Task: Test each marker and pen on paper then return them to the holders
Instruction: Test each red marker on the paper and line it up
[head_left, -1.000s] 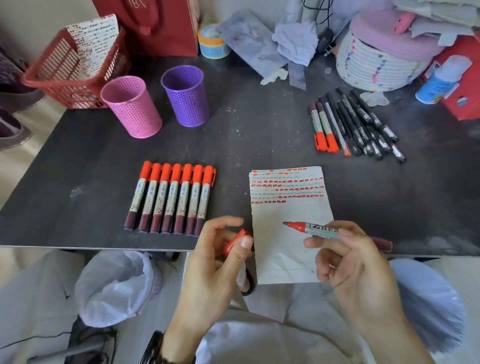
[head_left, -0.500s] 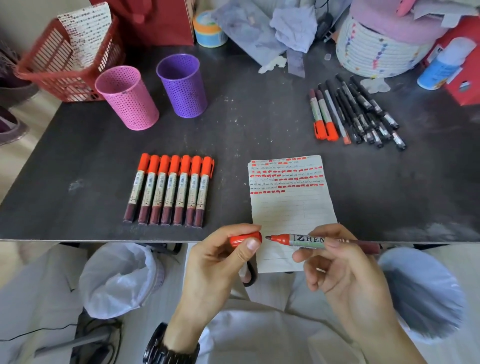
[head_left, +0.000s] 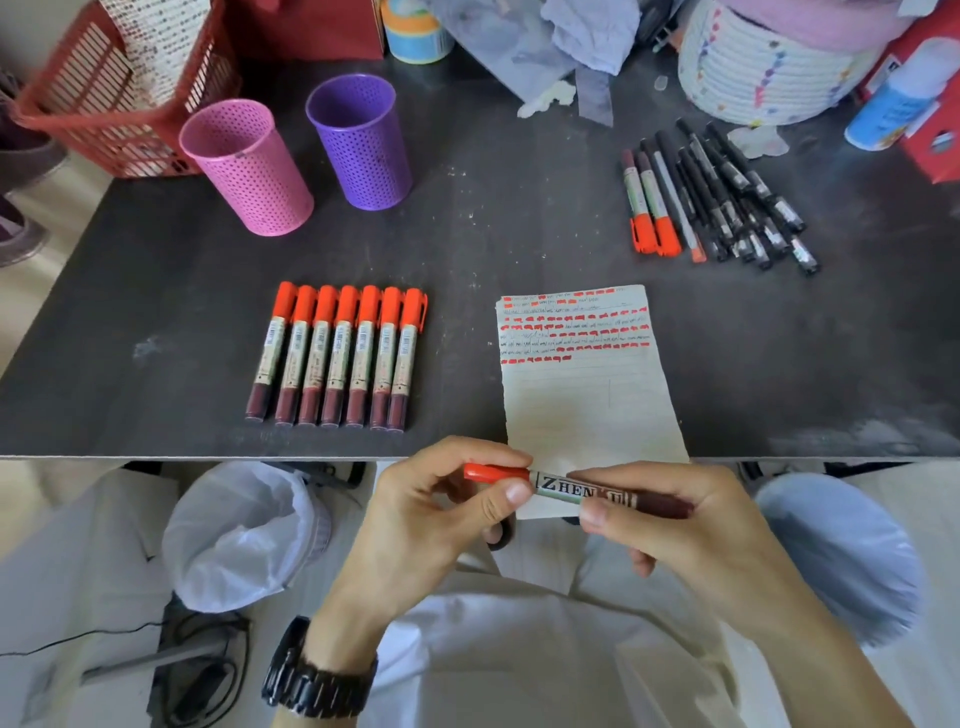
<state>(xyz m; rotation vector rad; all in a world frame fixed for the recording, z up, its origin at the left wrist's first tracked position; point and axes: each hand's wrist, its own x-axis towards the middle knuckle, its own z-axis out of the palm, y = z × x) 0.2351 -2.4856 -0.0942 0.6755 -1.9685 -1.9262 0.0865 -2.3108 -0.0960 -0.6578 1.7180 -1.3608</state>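
Orange cap (head_left: 493, 473) pinched by left hand (head_left: 441, 519) at 6 o'clock, below the dark counter (head_left: 519, 234) edge; cap sits on the labelled, maroon-ended marker (head_left: 582, 493), gripped by right hand (head_left: 691, 525). Lined paper sheet (head_left: 582, 395) with orange dashes just beyond. Row of seven capped orange markers (head_left: 340, 358) at 9 o'clock. Pink perforated holder (head_left: 249, 166) and purple perforated holder (head_left: 361, 143) at 11. Pile of black pens and markers (head_left: 717, 197) at 1.

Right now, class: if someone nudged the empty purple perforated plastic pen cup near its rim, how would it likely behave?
The purple perforated plastic pen cup probably feels light, being holed and apparently empty. It is tall and narrower at the base, so a rim push may tip it. Once on its side on the dark table, it would likely roll in a curve.
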